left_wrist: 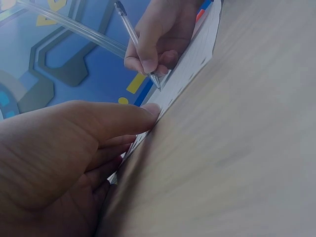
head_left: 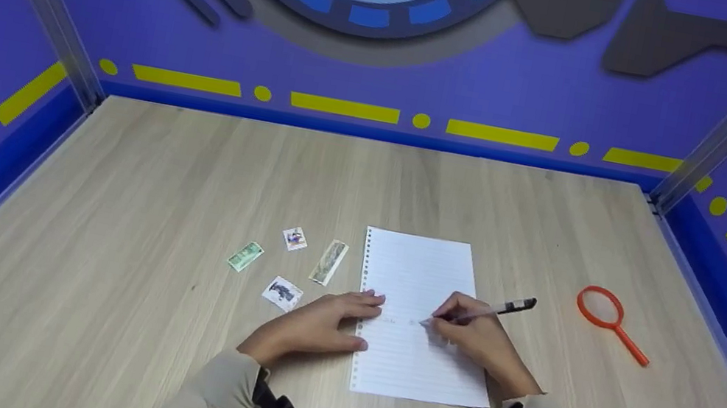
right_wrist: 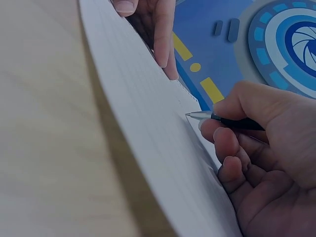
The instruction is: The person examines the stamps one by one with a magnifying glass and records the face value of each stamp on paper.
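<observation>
Your right hand [head_left: 478, 338] pinches a thin, clear pen with a black end [head_left: 516, 307], its pointy metal tip at the smooth white lined paper sheet [head_left: 422, 274]. Your left hand [head_left: 324, 323] grips nothing; its loose fingers and thumb rest on the sheet's edge with little holes. The sheet lies on the pale, streaky wooden table [head_left: 148, 196], between four small flat printed paper pieces [head_left: 283, 293] and a round orange magnifying glass with a straight handle [head_left: 630, 347].
</observation>
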